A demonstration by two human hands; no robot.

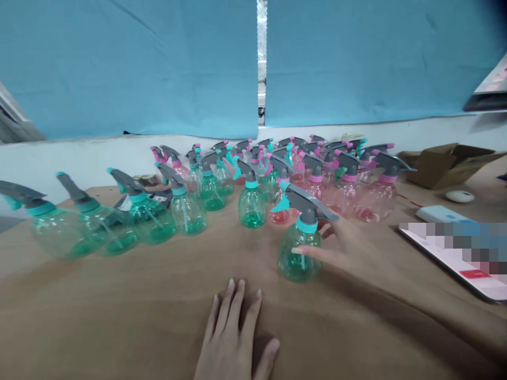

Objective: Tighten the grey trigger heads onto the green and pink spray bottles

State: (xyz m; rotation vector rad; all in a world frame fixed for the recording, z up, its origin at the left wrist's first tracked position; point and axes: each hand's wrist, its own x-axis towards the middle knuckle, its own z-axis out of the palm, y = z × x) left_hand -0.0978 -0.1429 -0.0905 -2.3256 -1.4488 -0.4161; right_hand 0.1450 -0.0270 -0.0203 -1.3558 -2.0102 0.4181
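Note:
My right hand [336, 250] is closed round the body of a clear green spray bottle [295, 269] with a turquoise collar and a grey trigger head. Its thumb lies across the near side, while the other fingers are mostly hidden behind the bottle. My left hand [232, 338] lies flat on the brown table [130, 311] with its fingers spread, holding nothing. Beyond the held bottle stands another green spray bottle [252, 208]. Just behind it is a pink spray bottle [279, 203], partly covered.
Several green bottles [152, 221] line the left; several pink ones [376, 200] crowd the back right. At right are a cardboard box [439, 169], a white mouse [459, 196], a white-and-blue box [443, 214] and a tablet-like device [447, 264]. Blue curtain [158, 68] hangs behind.

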